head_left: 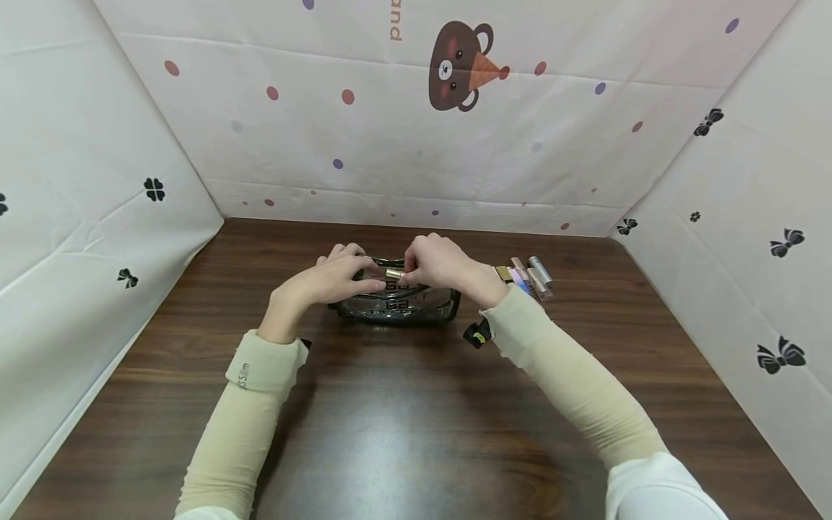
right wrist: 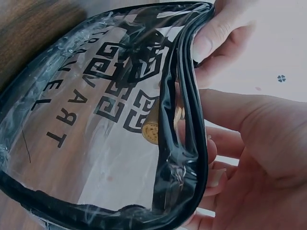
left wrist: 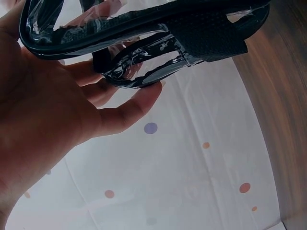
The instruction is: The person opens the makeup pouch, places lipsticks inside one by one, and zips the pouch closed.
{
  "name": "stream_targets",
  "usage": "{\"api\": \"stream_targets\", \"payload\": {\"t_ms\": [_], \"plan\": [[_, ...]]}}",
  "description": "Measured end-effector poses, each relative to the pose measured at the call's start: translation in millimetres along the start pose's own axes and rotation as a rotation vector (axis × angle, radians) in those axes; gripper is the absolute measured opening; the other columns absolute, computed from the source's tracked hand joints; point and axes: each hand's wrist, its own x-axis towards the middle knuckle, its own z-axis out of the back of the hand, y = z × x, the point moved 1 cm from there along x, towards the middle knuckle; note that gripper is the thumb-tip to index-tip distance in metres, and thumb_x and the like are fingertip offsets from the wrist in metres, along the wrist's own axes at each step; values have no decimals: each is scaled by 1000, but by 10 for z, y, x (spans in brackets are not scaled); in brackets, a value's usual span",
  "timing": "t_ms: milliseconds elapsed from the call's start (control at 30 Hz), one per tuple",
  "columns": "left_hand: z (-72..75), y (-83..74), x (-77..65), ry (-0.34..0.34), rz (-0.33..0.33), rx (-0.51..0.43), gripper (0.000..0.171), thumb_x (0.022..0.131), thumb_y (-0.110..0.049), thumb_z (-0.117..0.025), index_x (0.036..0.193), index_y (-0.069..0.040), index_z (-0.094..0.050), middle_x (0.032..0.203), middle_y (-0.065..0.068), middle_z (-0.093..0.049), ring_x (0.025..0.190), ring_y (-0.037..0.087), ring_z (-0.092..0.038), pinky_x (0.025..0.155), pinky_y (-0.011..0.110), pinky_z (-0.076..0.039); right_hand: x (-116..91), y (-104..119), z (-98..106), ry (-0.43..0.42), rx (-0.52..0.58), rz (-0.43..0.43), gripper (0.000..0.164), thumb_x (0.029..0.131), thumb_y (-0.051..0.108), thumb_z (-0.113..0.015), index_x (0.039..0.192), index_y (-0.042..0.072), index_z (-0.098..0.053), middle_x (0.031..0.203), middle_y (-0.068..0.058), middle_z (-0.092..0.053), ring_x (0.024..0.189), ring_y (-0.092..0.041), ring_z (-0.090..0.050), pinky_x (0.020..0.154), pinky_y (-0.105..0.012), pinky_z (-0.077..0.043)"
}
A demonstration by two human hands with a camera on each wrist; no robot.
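Observation:
A clear pouch with black trim and black lettering (head_left: 403,315) stands on the table in front of me. My left hand (head_left: 325,282) holds its upper rim from the left; in the left wrist view, fingers curl about the black-edged opening (left wrist: 139,76). From above right, my right hand (head_left: 438,260) pinches a small gold tube (head_left: 394,274) at the pouch's mouth. Through the clear wall, the right wrist view shows the tube's round gold end (right wrist: 150,130) inside the rim. The thumb of my left hand (right wrist: 211,43) grips the far part of that rim.
Several small cosmetic tubes (head_left: 536,278) lie in a cluster on the brown wooden table (head_left: 364,404), right of the pouch and behind my right forearm. White patterned cloth (head_left: 383,137) walls the table at the back and both sides.

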Motion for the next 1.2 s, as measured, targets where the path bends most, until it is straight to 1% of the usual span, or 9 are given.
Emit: {"api": "stream_targets", "payload": {"t_ms": [200, 333, 433, 667, 800, 867, 967, 1133, 1200], "plan": [[-1, 0, 10, -5, -9, 7, 49, 95, -45, -56, 130, -10, -59, 137, 14, -44, 127, 35, -35, 98, 61, -32, 0, 37, -9, -37, -88, -18, 22, 86, 38, -72, 77, 17, -72, 75, 2, -68, 67, -16, -58, 67, -31, -39], [6, -3, 8, -6, -9, 3, 49, 95, -45, -57, 130, -10, -60, 136, 14, -44, 126, 34, -35, 98, 60, -32, 3, 50, -24, -35, -108, -26, 21, 87, 38, -71, 77, 19, -73, 75, 4, -68, 70, -17, -58, 75, -36, -36], [8, -1, 7, -6, -10, 0, 49, 95, -45, -57, 130, -10, -60, 137, 13, -44, 126, 34, -35, 99, 60, -32, 8, 68, -34, -29, -113, -28, 21, 87, 38, -71, 78, 19, -73, 77, 4, -68, 73, -17, -58, 79, -38, -35], [12, 6, 0, -1, -10, 5, 49, 95, -46, -56, 131, -11, -59, 138, 13, -44, 127, 34, -35, 100, 61, -31, 11, 99, -46, -23, -106, -22, 21, 87, 39, -70, 80, 19, -73, 81, 4, -69, 75, -17, -58, 80, -38, -35], [13, 12, 8, 7, -3, -3, 50, 96, -46, -55, 131, -11, -58, 139, 13, -43, 129, 34, -34, 102, 61, -30, -15, 69, -14, -43, -42, 14, 20, 90, 34, -68, 85, 16, -74, 79, 2, -70, 69, -15, -60, 74, -34, -42], [12, 17, 15, 8, -3, -7, 50, 96, -46, -55, 131, -11, -58, 139, 13, -42, 129, 34, -34, 102, 62, -29, -40, 24, 23, -67, 7, 28, 20, 93, 31, -65, 89, 13, -74, 80, 0, -71, 64, -14, -59, 67, -31, -44], [12, 20, 25, 8, -4, -8, 49, 96, -46, -55, 130, -11, -59, 139, 13, -42, 129, 34, -33, 102, 62, -29, -91, -95, 95, -119, 66, 18, 22, 96, 27, -60, 92, 10, -74, 75, -4, -69, 56, -13, -55, 58, -28, -43], [9, 25, 20, 14, 5, -10, 49, 96, -46, -55, 131, -12, -59, 140, 13, -41, 130, 34, -32, 102, 61, -29, -192, -425, 184, -230, 95, -24, 25, 99, 22, -55, 93, 6, -72, 70, -6, -65, 51, -14, -47, 57, -29, -40], [9, 28, 11, 19, 5, -11, 49, 96, -47, -55, 131, -12, -58, 140, 13, -41, 130, 34, -32, 101, 60, -30, -235, -590, 178, -245, 95, -52, 25, 99, 21, -53, 96, 4, -71, 72, -8, -66, 52, -14, -48, 57, -30, -40]]}}
